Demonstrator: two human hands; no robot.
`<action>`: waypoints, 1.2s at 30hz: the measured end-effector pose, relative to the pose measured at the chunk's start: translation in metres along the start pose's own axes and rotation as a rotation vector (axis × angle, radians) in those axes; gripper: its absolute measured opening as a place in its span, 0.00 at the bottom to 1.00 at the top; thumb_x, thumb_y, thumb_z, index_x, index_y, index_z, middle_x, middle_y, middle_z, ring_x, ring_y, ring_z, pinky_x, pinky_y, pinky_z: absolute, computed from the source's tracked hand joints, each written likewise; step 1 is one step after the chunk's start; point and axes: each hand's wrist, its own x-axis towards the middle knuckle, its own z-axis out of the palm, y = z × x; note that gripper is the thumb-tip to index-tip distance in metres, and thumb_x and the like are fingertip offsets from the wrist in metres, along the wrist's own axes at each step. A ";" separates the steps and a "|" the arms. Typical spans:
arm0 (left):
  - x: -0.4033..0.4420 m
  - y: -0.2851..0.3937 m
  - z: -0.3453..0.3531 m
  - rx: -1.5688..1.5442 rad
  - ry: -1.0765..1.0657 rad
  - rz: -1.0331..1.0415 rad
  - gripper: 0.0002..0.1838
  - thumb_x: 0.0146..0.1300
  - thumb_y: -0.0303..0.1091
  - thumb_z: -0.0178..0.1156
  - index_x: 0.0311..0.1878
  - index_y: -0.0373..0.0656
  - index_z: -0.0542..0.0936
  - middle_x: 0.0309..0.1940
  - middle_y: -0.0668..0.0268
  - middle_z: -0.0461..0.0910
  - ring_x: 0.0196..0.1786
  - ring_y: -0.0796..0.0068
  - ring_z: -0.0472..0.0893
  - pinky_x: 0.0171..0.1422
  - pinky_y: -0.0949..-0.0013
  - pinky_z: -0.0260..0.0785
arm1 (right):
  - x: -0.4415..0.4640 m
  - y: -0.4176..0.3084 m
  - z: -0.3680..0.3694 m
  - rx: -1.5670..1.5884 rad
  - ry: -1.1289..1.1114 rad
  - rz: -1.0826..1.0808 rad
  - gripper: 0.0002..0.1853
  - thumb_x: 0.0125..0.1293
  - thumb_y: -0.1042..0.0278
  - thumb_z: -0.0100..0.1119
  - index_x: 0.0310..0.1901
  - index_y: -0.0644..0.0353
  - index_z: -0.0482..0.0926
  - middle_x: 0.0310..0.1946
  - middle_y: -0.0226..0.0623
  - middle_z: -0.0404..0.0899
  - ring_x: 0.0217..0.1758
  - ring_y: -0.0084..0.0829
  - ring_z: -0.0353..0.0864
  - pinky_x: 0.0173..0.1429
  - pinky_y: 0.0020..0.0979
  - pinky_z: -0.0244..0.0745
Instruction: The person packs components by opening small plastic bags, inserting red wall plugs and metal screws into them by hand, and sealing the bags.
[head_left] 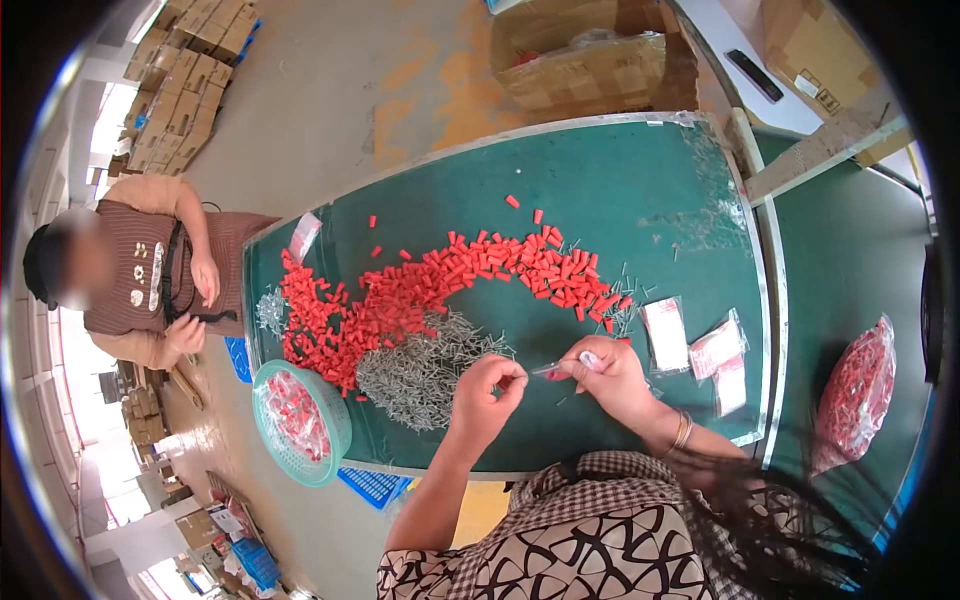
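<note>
My right hand (612,382) grips a small clear plastic bag (549,369), with a bit of red showing at the fingers and a white piece by the thumb. Just left of it, above the green table (560,430), my left hand (487,398) is closed in a pinch; whatever it may hold is hidden. A pile of small grey metal screws or pins (420,375) lies beside my left hand. Behind it spreads a long heap of small red tapered plastic pieces (400,300). A few grey pieces and red pieces lie beyond my right hand.
Flat packets (665,335) lie at the table's right. A green basket (337,410) of filled bags stands at the left edge. A large bag of red pieces (858,390) is on the far right surface. A person (150,270) is at the left end; an open carton (590,72) is behind.
</note>
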 end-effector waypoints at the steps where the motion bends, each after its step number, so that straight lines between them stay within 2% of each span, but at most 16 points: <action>1: -0.001 -0.002 -0.001 -0.003 0.005 0.008 0.07 0.55 0.19 0.65 0.35 0.38 0.78 0.31 0.66 0.77 0.31 0.76 0.77 0.36 0.74 0.71 | 0.003 -0.001 -0.003 0.024 0.007 0.046 0.05 0.65 0.71 0.64 0.35 0.63 0.83 0.31 0.32 0.81 0.29 0.20 0.77 0.32 0.25 0.73; 2: -0.001 -0.002 0.000 -0.033 0.019 -0.013 0.06 0.55 0.19 0.65 0.35 0.38 0.78 0.31 0.66 0.76 0.31 0.77 0.77 0.36 0.75 0.70 | 0.005 -0.002 -0.006 0.048 0.012 0.092 0.06 0.66 0.70 0.63 0.35 0.63 0.83 0.31 0.31 0.81 0.28 0.19 0.77 0.31 0.24 0.73; 3: -0.001 -0.002 0.000 -0.061 0.035 -0.033 0.06 0.55 0.20 0.66 0.35 0.38 0.78 0.31 0.67 0.76 0.31 0.78 0.76 0.37 0.75 0.70 | 0.006 0.000 -0.008 -0.060 0.003 0.060 0.07 0.66 0.69 0.63 0.36 0.63 0.82 0.31 0.32 0.81 0.27 0.19 0.77 0.31 0.23 0.73; 7: 0.001 0.010 0.007 -0.201 0.069 -0.167 0.06 0.57 0.18 0.63 0.37 0.37 0.79 0.34 0.68 0.76 0.34 0.81 0.76 0.40 0.76 0.70 | 0.006 0.001 -0.009 -0.005 -0.036 0.046 0.05 0.66 0.71 0.63 0.38 0.64 0.82 0.32 0.31 0.81 0.28 0.18 0.78 0.31 0.22 0.74; 9: 0.003 0.002 0.011 -0.178 0.025 -0.104 0.05 0.58 0.18 0.63 0.37 0.37 0.79 0.34 0.68 0.76 0.34 0.82 0.76 0.39 0.77 0.70 | 0.006 -0.002 -0.004 0.016 -0.045 0.069 0.03 0.67 0.74 0.61 0.37 0.64 0.81 0.32 0.29 0.81 0.29 0.15 0.78 0.30 0.18 0.75; 12: 0.003 0.000 0.014 -0.183 0.013 -0.090 0.04 0.60 0.18 0.62 0.36 0.36 0.79 0.34 0.68 0.76 0.33 0.82 0.76 0.39 0.77 0.69 | 0.003 -0.006 0.001 -0.070 -0.010 -0.020 0.03 0.64 0.76 0.64 0.39 0.63 0.82 0.34 0.30 0.81 0.31 0.20 0.79 0.32 0.22 0.76; 15: 0.001 -0.001 0.016 -0.192 0.018 -0.110 0.03 0.60 0.18 0.62 0.36 0.36 0.78 0.33 0.68 0.76 0.33 0.82 0.75 0.38 0.77 0.69 | 0.008 -0.003 -0.003 -0.394 0.018 -0.395 0.06 0.60 0.77 0.66 0.39 0.61 0.83 0.35 0.33 0.80 0.34 0.27 0.81 0.36 0.28 0.77; 18: 0.002 0.000 0.016 -0.174 0.009 -0.102 0.04 0.59 0.18 0.63 0.35 0.36 0.78 0.33 0.68 0.76 0.32 0.82 0.75 0.38 0.77 0.69 | 0.007 -0.006 -0.002 -0.436 -0.029 -0.383 0.07 0.57 0.78 0.67 0.37 0.60 0.84 0.34 0.36 0.80 0.35 0.33 0.82 0.38 0.31 0.76; 21: 0.002 0.002 0.016 -0.136 0.010 -0.047 0.04 0.59 0.18 0.63 0.35 0.36 0.78 0.33 0.68 0.76 0.33 0.82 0.75 0.38 0.76 0.69 | 0.008 -0.007 0.000 -0.449 -0.096 -0.412 0.06 0.56 0.79 0.68 0.36 0.60 0.84 0.34 0.35 0.80 0.35 0.33 0.82 0.37 0.31 0.75; 24: 0.002 0.006 0.013 -0.114 -0.007 -0.048 0.04 0.59 0.20 0.63 0.36 0.36 0.78 0.33 0.67 0.76 0.33 0.80 0.76 0.39 0.75 0.69 | 0.007 -0.007 0.000 -0.310 -0.085 -0.325 0.06 0.55 0.79 0.69 0.35 0.60 0.84 0.32 0.34 0.80 0.34 0.33 0.81 0.37 0.30 0.75; 27: -0.001 -0.001 0.013 -0.135 0.000 -0.061 0.05 0.59 0.21 0.64 0.36 0.37 0.78 0.32 0.66 0.76 0.32 0.77 0.76 0.39 0.74 0.70 | 0.007 -0.006 -0.004 -0.357 -0.004 -0.424 0.05 0.55 0.79 0.69 0.34 0.61 0.83 0.30 0.35 0.80 0.34 0.32 0.81 0.37 0.30 0.75; 29: -0.004 -0.005 0.014 -0.176 0.005 -0.087 0.05 0.59 0.21 0.64 0.37 0.37 0.78 0.32 0.66 0.76 0.32 0.77 0.76 0.38 0.73 0.70 | 0.006 -0.004 -0.008 -0.373 -0.003 -0.412 0.04 0.56 0.77 0.68 0.34 0.61 0.83 0.30 0.36 0.79 0.33 0.34 0.80 0.36 0.32 0.73; 32: -0.004 -0.002 0.017 -0.199 0.018 -0.073 0.05 0.58 0.19 0.64 0.36 0.36 0.79 0.33 0.66 0.76 0.34 0.80 0.76 0.39 0.76 0.69 | 0.003 -0.006 -0.008 -0.367 -0.033 -0.338 0.04 0.57 0.75 0.67 0.35 0.60 0.84 0.29 0.37 0.78 0.32 0.35 0.79 0.35 0.33 0.73; 36: -0.001 0.007 0.022 -0.121 -0.009 -0.023 0.05 0.57 0.20 0.65 0.35 0.37 0.79 0.32 0.66 0.77 0.33 0.79 0.76 0.38 0.75 0.68 | 0.000 -0.004 -0.006 -0.282 -0.074 -0.196 0.04 0.58 0.74 0.68 0.35 0.60 0.83 0.30 0.37 0.77 0.33 0.35 0.79 0.36 0.33 0.73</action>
